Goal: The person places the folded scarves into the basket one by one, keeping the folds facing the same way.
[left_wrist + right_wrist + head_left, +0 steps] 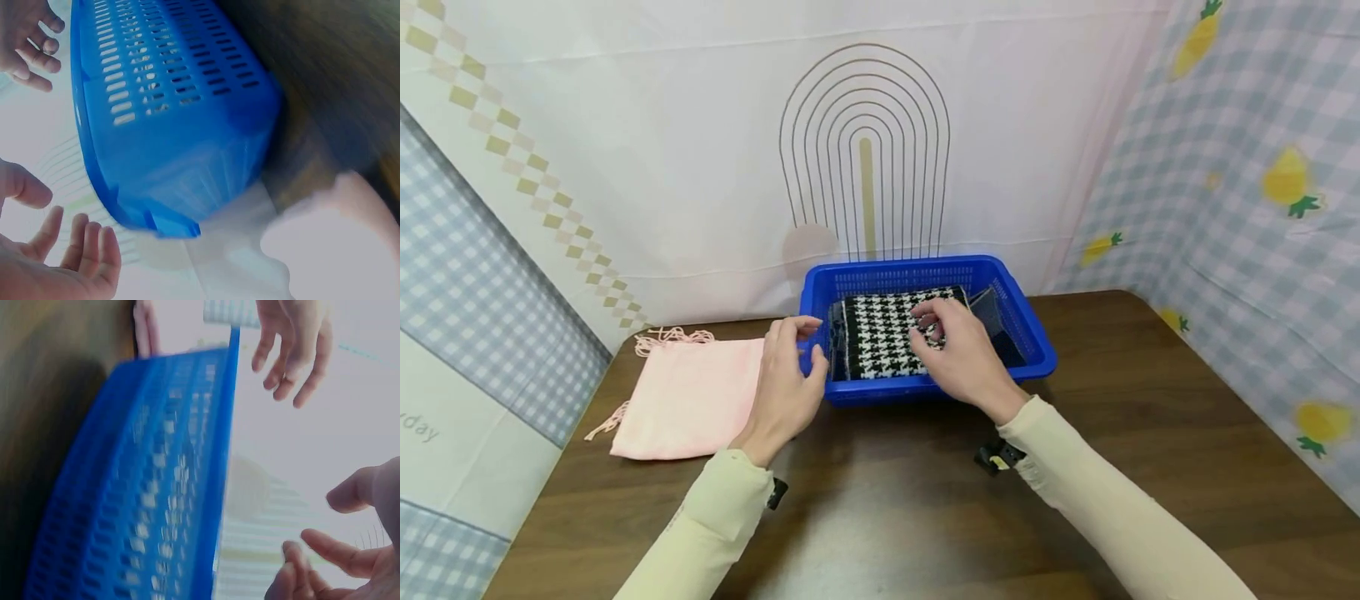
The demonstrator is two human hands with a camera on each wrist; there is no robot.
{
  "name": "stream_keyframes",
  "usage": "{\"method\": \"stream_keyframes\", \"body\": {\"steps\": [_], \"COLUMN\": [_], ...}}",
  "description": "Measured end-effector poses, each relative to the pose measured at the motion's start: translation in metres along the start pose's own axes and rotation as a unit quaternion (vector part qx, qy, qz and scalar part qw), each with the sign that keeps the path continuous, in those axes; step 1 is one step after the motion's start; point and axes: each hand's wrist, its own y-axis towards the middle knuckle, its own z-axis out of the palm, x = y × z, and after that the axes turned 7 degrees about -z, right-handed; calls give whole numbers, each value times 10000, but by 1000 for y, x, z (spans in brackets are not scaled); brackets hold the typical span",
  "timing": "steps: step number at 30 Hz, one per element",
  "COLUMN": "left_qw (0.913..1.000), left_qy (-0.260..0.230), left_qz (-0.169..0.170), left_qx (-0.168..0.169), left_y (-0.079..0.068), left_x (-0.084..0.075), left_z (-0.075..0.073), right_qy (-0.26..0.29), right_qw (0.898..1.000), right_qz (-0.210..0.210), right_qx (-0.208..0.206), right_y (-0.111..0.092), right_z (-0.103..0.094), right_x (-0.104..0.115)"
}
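A black-and-white houndstooth cloth [880,333], folded, lies in a blue plastic basket [887,388] on the table. Above the basket's left rim hovers my left hand [786,379], fingers loosely bent with nothing between them. My right hand [958,350] is over the right part of the houndstooth cloth, thumb and fingers apart and holding nothing. In the left wrist view the left hand [69,256] shows beside the basket's end wall [181,169]. The right wrist view has the right hand [350,550] above the rim, free of any object.
Dark denim pieces [996,321] lie in the basket beside and under the houndstooth cloth. A folded pink scarf [692,400] with fringe rests on the wooden table [910,508] at the left. Printed curtains [700,167] hang behind and on both sides.
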Motion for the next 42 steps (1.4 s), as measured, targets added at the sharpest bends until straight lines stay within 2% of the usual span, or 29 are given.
{"method": "stream_keyframes", "body": {"steps": [6,13,17,22,26,29,32,35,39,42], "left_qw": [9990,9920,9900,9869,9807,9733,9664,9609,9577,9567], "left_qy": [77,315,464,708,999,1157,1250,1221,1150,1155], "left_qz": [-309,-1073,-1170,-1277,-1662,-1980,-2236,-2466,-2610,-2631], "left_qx": [-307,-580,-639,-681,-265,30,197,302,391,471], "left_y": [-8,-12,-14,-12,-10,-9,-9,-9,-9,-8], "left_x": [17,35,47,61,74,84,94,102,110,116], "left_z": [-19,-48,-64,-83,-98,-107,-113,-117,-120,-124], "right_qy": [604,1456,1650,1588,1443,930,321,-29,-151,-44], "right_qw": [9964,9830,9774,9744,9703,9720,9744,9777,9807,9812], "right_qz": [-550,-653,-704,-717,-736,-807,-935,-881,-653,-369], "right_qx": [207,904,1120,1419,1799,2000,2018,1905,1838,1892], "right_y": [-9,-16,-18,-18,-20,-21,-21,-21,-20,-17], "right_z": [24,48,61,77,95,111,125,136,147,155], "right_x": [19,42,53,65,73,79,84,87,89,90]}}
